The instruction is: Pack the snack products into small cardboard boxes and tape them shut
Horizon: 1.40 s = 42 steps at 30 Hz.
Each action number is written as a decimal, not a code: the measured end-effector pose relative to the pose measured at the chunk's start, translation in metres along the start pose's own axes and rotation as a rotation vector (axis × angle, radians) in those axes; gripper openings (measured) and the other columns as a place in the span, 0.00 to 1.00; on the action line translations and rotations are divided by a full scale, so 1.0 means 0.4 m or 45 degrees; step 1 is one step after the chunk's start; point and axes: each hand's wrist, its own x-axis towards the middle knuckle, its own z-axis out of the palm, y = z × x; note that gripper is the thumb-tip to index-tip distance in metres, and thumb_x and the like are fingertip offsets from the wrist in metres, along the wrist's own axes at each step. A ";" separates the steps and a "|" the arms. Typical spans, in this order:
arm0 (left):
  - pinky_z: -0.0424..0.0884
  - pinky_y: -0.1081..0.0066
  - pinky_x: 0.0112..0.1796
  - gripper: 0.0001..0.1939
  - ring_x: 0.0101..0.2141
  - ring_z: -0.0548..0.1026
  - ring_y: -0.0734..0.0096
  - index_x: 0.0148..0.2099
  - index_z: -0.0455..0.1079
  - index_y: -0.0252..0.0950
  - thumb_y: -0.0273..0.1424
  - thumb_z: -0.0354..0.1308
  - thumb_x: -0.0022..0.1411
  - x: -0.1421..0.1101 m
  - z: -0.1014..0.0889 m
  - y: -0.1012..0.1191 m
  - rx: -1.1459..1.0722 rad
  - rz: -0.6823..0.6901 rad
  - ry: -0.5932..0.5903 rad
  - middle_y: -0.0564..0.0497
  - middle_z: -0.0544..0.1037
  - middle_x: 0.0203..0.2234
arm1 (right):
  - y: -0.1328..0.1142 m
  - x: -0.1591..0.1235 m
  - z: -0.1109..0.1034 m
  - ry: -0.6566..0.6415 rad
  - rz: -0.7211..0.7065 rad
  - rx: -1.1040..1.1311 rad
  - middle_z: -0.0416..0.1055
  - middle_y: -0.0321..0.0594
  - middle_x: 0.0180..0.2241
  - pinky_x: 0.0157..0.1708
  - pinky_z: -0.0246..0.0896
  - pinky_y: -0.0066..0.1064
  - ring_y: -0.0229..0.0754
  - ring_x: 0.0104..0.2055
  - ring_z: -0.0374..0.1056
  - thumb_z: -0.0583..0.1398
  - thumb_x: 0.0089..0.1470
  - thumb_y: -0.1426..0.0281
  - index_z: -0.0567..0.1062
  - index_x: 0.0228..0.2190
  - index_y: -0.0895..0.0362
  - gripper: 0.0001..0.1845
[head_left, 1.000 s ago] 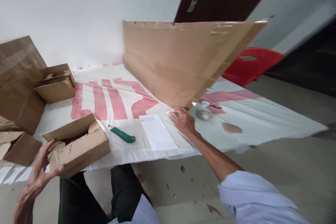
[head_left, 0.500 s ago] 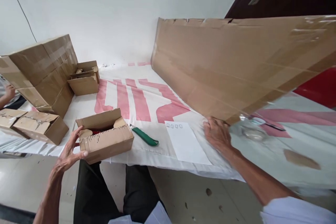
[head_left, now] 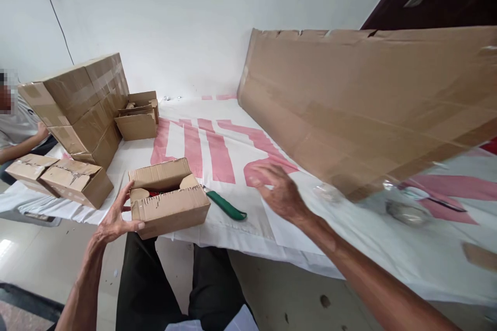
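1. Open carton (head_left: 174, 214): at the front edge of the tabletop (head_left: 243, 232), back flap up, front edge ragged. Something red inside, too hidden to ID.
2. Left hand (head_left: 116, 222): grasping the carton's left end, thumb on the near face. Right hand (head_left: 281, 191): released, fingers spread above the paper sheet (head_left: 295, 230), nothing visible in it.
3. Done: carton top is opened. Not done: top isn't closed, contents look to be inside. My read: partway. Green cutter (head_left: 227, 206) lies unheld beside the carton.
4. 2 more cartons (head_left: 79, 178) sit at left, tops down; rear carton (head_left: 137, 126) has its top up.
5. Vs 0.5 s ago: right hand is off the spot by the cardboard panel (head_left: 349, 98), now over the paper, hiding its 4 drawn marks. Left grip unchanged. View swung left.
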 end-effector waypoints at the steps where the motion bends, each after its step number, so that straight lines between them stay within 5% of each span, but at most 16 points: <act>1: 0.72 0.43 0.59 0.65 0.70 0.60 0.28 0.80 0.46 0.46 0.59 0.74 0.50 0.000 0.000 0.001 -0.002 -0.005 -0.005 0.35 0.54 0.75 | -0.073 0.021 0.013 -0.069 -0.097 0.071 0.80 0.51 0.47 0.54 0.71 0.53 0.57 0.52 0.74 0.56 0.67 0.62 0.80 0.48 0.54 0.16; 5: 0.70 0.44 0.61 0.66 0.71 0.57 0.29 0.80 0.45 0.44 0.58 0.74 0.49 0.002 -0.003 -0.004 -0.010 -0.027 -0.028 0.35 0.53 0.76 | -0.320 0.081 0.057 -0.357 -0.442 0.252 0.79 0.49 0.53 0.57 0.69 0.51 0.55 0.57 0.72 0.62 0.66 0.65 0.78 0.54 0.54 0.16; 9: 0.68 0.45 0.62 0.69 0.72 0.57 0.32 0.80 0.44 0.42 0.59 0.75 0.47 -0.002 0.005 -0.018 -0.032 -0.045 -0.020 0.33 0.51 0.76 | -0.424 0.102 0.097 -0.586 -0.598 0.192 0.79 0.49 0.48 0.57 0.67 0.50 0.56 0.54 0.72 0.69 0.61 0.60 0.79 0.49 0.56 0.19; 12: 0.67 0.44 0.63 0.74 0.72 0.56 0.32 0.80 0.43 0.42 0.61 0.77 0.42 -0.014 0.015 -0.024 -0.044 -0.063 -0.010 0.32 0.50 0.76 | -0.427 0.095 0.118 -0.542 -0.643 0.149 0.79 0.46 0.41 0.49 0.69 0.46 0.53 0.46 0.74 0.70 0.60 0.61 0.78 0.45 0.55 0.15; 15: 0.68 0.43 0.62 0.81 0.72 0.56 0.28 0.81 0.43 0.44 0.64 0.77 0.32 -0.025 0.014 -0.021 -0.066 -0.089 -0.056 0.33 0.49 0.77 | -0.414 0.077 0.125 -0.302 -0.709 0.103 0.79 0.46 0.40 0.42 0.67 0.43 0.53 0.43 0.74 0.66 0.63 0.64 0.76 0.41 0.54 0.08; 17: 0.68 0.44 0.62 0.75 0.72 0.56 0.29 0.80 0.46 0.45 0.70 0.70 0.38 -0.035 0.010 -0.012 -0.142 -0.113 -0.076 0.35 0.51 0.77 | -0.415 0.059 0.115 -0.166 -0.767 0.044 0.78 0.45 0.37 0.40 0.66 0.42 0.51 0.39 0.74 0.63 0.65 0.69 0.75 0.38 0.54 0.02; 20: 0.66 0.47 0.65 0.57 0.73 0.56 0.37 0.78 0.55 0.45 0.71 0.55 0.57 -0.049 0.007 0.010 -0.174 -0.155 0.015 0.42 0.53 0.78 | -0.432 0.020 0.079 -0.074 -0.838 -0.023 0.78 0.42 0.33 0.40 0.65 0.40 0.48 0.37 0.73 0.58 0.66 0.77 0.75 0.33 0.53 0.10; 22: 0.64 0.48 0.67 0.50 0.74 0.55 0.40 0.78 0.56 0.46 0.67 0.55 0.63 -0.047 0.008 0.023 -0.115 -0.196 0.066 0.46 0.53 0.78 | -0.444 -0.012 0.061 -0.049 -0.856 -0.029 0.79 0.42 0.34 0.42 0.67 0.40 0.47 0.38 0.73 0.57 0.65 0.80 0.76 0.33 0.53 0.13; 28: 0.76 0.50 0.56 0.66 0.70 0.62 0.35 0.80 0.45 0.37 0.53 0.75 0.49 -0.005 0.035 0.052 -0.020 -0.257 0.063 0.34 0.60 0.73 | -0.434 -0.095 0.061 -0.041 -0.779 0.034 0.81 0.47 0.42 0.46 0.72 0.43 0.50 0.44 0.75 0.58 0.64 0.79 0.78 0.47 0.56 0.13; 35: 0.68 0.47 0.62 0.54 0.62 0.70 0.39 0.72 0.59 0.38 0.44 0.76 0.47 0.017 0.087 0.078 0.461 -0.144 0.352 0.39 0.71 0.60 | -0.431 -0.103 0.057 -0.094 -0.740 0.127 0.80 0.49 0.45 0.46 0.74 0.44 0.51 0.46 0.74 0.61 0.66 0.73 0.77 0.51 0.57 0.13; 42: 0.72 0.53 0.56 0.43 0.53 0.75 0.46 0.69 0.61 0.38 0.33 0.67 0.51 0.022 0.111 0.094 0.628 -0.139 0.409 0.43 0.74 0.50 | -0.442 -0.035 0.043 -0.336 -0.615 0.305 0.77 0.45 0.38 0.43 0.71 0.40 0.48 0.42 0.72 0.60 0.67 0.72 0.77 0.35 0.54 0.07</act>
